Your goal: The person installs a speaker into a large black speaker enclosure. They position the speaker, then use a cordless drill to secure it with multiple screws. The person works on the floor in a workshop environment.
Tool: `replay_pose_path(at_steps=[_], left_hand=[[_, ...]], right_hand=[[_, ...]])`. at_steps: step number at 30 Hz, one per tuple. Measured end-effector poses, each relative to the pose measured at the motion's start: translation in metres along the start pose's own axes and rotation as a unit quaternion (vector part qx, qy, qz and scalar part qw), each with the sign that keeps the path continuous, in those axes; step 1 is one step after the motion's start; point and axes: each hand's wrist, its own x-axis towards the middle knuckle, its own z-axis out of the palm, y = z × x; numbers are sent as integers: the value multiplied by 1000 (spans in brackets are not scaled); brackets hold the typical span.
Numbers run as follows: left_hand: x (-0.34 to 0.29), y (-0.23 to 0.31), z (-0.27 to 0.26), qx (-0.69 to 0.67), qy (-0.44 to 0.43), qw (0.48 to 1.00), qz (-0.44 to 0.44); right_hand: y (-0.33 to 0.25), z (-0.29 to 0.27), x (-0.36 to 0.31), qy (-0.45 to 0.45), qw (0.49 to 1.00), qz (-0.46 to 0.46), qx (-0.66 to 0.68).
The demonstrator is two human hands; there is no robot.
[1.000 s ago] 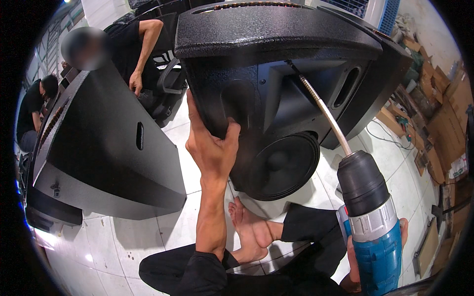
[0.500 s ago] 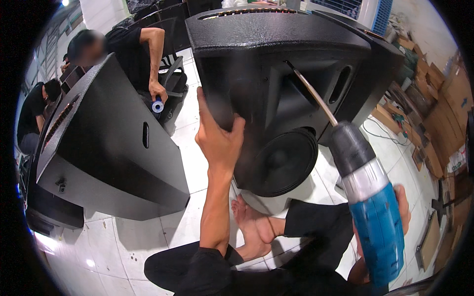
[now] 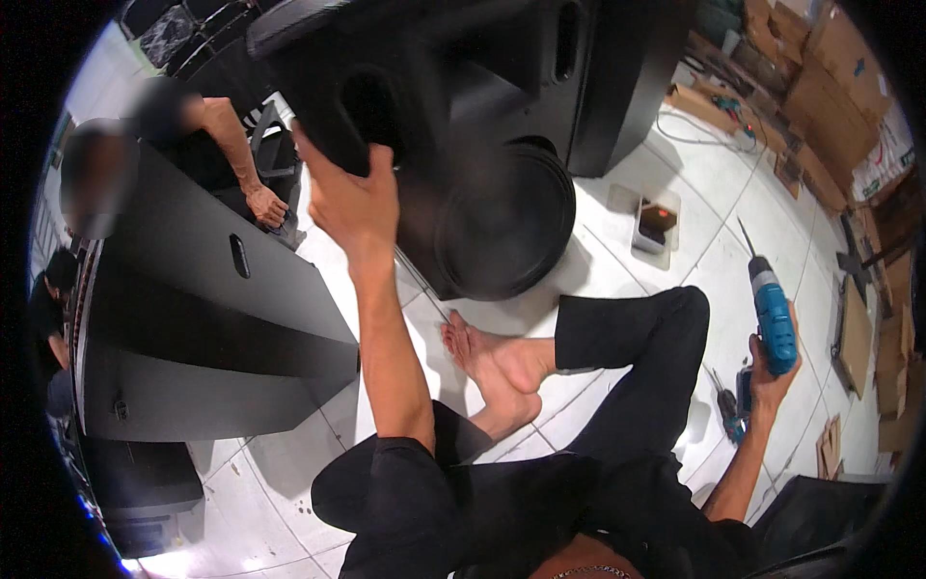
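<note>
A large black speaker cabinet stands tilted in front of me, and a round black woofer shows low on its front. With fingers around the cabinet's left edge and the thumb on its front, my left hand grips it. Out to the right, my right hand is closed round the handle of a blue and black cordless drill. The drill's long bit points away from me, apart from the cabinet. My crossed bare feet are just below the woofer.
Another black cabinet stands at the left, with a co-worker's arm behind it. A small clear tub sits on white floor tiles. Beside my right knee lies a second power tool. Cardboard boxes line the right side.
My right hand has drawn the drill away from the cabinet's front, out to the right. The left hand still grips the cabinet's edge. The whole view has shifted.
</note>
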Motion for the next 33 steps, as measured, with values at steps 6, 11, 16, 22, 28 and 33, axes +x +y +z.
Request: replay_pose_path(at_steps=[6, 11, 16, 22, 28, 33], left_hand=[[3, -3, -1, 23, 3, 1000, 5], [0, -20, 4, 42, 44, 996, 70], [-14, -12, 1, 25, 59, 997, 38], [-68, -4, 8, -79, 94, 985, -119], [-132, -22, 9, -1, -4, 999, -36], [-140, 8, 75, 129, -126, 981, 70]], right_hand=[[94, 18, -44, -56, 971, 67, -222], [142, 58, -27, -174, 946, 89, -259], [210, 96, 20, -216, 940, 64, -255], [267, 112, 53, -293, 931, 22, -217], [164, 143, 79, -220, 961, -48, -163], [31, 267, 62, -383, 811, 273, 347]])
